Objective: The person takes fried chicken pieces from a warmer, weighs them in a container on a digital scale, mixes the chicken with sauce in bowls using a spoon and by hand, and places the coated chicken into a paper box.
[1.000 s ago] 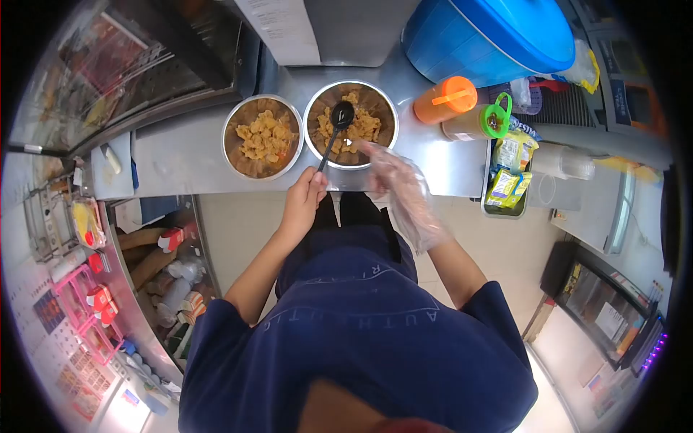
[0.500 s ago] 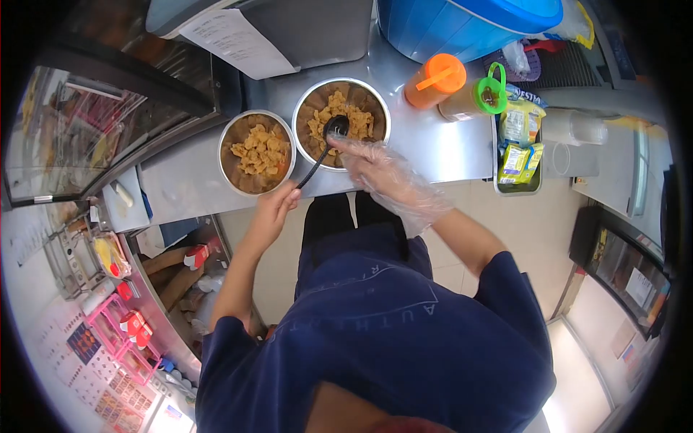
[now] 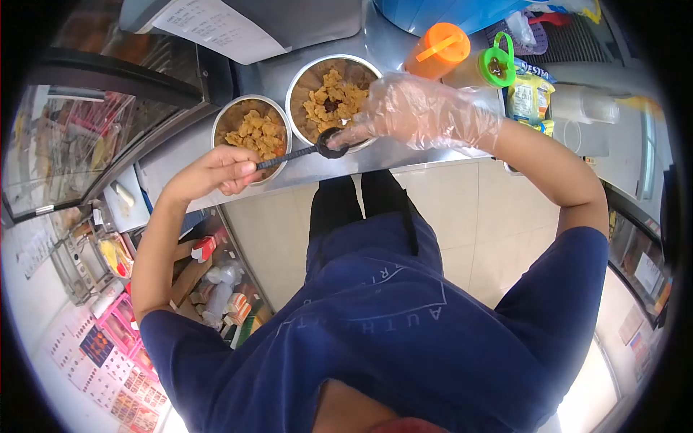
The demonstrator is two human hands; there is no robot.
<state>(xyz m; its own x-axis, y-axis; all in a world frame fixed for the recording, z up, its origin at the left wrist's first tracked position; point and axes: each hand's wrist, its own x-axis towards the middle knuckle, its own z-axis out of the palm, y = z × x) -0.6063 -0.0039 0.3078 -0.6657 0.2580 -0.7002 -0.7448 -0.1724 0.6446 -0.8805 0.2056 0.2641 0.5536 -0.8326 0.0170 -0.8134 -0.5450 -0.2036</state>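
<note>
My bare left hand [image 3: 216,173] is closed around the handle end of a black ladle [image 3: 292,154], which it holds level over the counter's front edge. A clear plastic glove covers my right hand [image 3: 415,112]; its fingers are drawn together and press against the ladle's round head. Behind the ladle stands the larger metal bowl [image 3: 297,83], holding golden-brown fried pieces [image 3: 336,94] with a dark patch among them. To its left, a smaller metal bowl [image 3: 221,119] contains similar pieces, partly hidden by my left hand and the ladle handle.
An orange-lidded bottle [image 3: 438,50] and a green-lidded container [image 3: 494,68] stand right of the bowls. Beyond them are packets [image 3: 530,97]. A blue tub [image 3: 433,14] and a grey box with paper [image 3: 220,29] sit behind. A glass-fronted case [image 3: 108,137] is at left.
The ladle has come out of the larger bowl toward me and turned nearly level. My left hand moved left with it; my gloved right hand's fingers are now at the ladle's head.
</note>
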